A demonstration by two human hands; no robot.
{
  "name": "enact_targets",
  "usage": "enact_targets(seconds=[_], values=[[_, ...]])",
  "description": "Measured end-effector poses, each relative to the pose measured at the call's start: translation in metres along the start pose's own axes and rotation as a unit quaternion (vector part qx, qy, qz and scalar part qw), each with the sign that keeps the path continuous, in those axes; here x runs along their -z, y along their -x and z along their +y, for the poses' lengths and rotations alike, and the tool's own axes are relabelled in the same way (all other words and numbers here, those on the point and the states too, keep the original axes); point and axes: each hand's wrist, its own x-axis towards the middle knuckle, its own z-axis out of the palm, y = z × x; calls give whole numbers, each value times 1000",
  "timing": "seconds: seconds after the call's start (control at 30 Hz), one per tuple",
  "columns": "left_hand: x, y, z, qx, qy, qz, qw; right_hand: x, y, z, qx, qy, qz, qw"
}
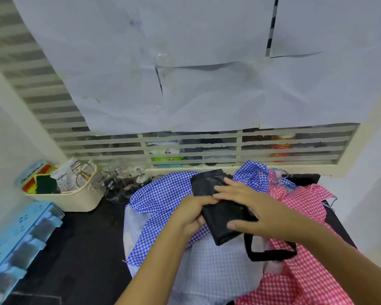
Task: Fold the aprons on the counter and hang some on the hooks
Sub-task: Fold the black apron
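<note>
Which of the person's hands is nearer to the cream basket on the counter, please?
Left. The left hand grips the black apron at its left edge, toward the cream basket; the right hand lies flat on that apron, farther from it.

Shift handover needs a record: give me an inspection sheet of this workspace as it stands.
Surface: black counter, cloth covering its right part.
Job's things: folded black fabric apron; blue-and-white gingham apron and pink-and-white gingham apron lie unfolded under it; no hooks in view.
Clutter: cream plastic basket holding sponges and packets, clear glass jars, light-blue plastic drawer unit, all left.
Grippers: left hand grips the black apron's edge; right hand presses flat on top.
Cables: nothing seen.
Surroundings: louvred window, mostly covered by white paper sheets.
</note>
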Motion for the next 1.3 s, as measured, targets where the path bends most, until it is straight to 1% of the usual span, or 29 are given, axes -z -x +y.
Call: enact_targets(seconds=[0.03, 0.07, 0.1, 0.13, 0.17, 0.2, 0.27, 0.3, 0.37, 0.43, 0.47, 0.53, 0.63, 0.73, 0.83, 0.87, 0.93, 1.0, 1.07, 1.13, 1.2, 1.23, 1.3], values=[[2, -1, 4, 12, -3, -5, 1000, -1, 2, 0, 6, 25, -60, 998], [4, -2, 8, 30, -3, -14, 999, -1, 4, 2, 3, 68, -97, 993], [6, -1, 10, 51, 0, -24, 998, -2, 5, 5, 6, 103, -102, 989], [7, -1, 11, 73, 3, -39, 997, -4, 4, 8, 18, 115, -85, 990], [6, 2, 12, 93, 5, -56, 994, -7, 3, 11, 42, 109, -42, 992], [4, 4, 13, 106, 6, -74, 992, -11, 1, 13, 63, 89, 19, 994], [0, 7, 15, 115, 15, -97, 988, -17, 0, 15, 80, 48, 152, 984], [-3, 7, 18, 113, 21, -107, 988, -17, -1, 15, 83, 37, 193, 977], [-5, 7, 21, 101, 25, -124, 987, -16, -2, 12, 87, 10, 220, 971], [-5, 6, 23, 86, 6, -133, 987, -14, -1, 11, 68, -54, 222, 971], [-4, 4, 23, 74, -3, -139, 988, -12, -1, 8, 43, -94, 224, 969], [-3, 3, 20, 56, -12, -155, 986, -15, -2, 8, -14, -182, 242, 953], [-5, 1, 12, 26, -12, -209, 977, -21, -8, 10, -84, -237, 279, 927], [-10, 1, 8, 5, 38, -234, 972, -14, -13, 9, -126, -274, 295, 907], [-17, -1, 10, 26, 111, -211, 971, -8, -21, 9, -150, -258, 323, 898], [-18, -4, 10, 27, 113, -196, 974, -6, -24, 7, -162, -251, 323, 898], [-19, -8, 9, 12, 48, -175, 983, -8, -26, 11, -197, -255, 309, 895], [-19, -11, 6, -8, -46, -168, 985, -10, -24, 15, -235, -290, 284, 883], [-20, -14, 3, -26, -101, -142, 984, -10, -21, 19, -260, -303, 271, 876], [-22, -16, -1, -48, -130, -106, 985, -8, -19, 21, -274, -308, 263, 873], [-25, -15, 0, -68, -147, -88, 983, -1, -16, 18, -266, -317, 245, 877], [-26, -15, 2, -73, -140, -79, 984, 3, -13, 15, -258, -323, 228, 882], [-24, -16, 8, -69, -88, -51, 992, 10, -7, 7, -244, -338, 199, 887]])
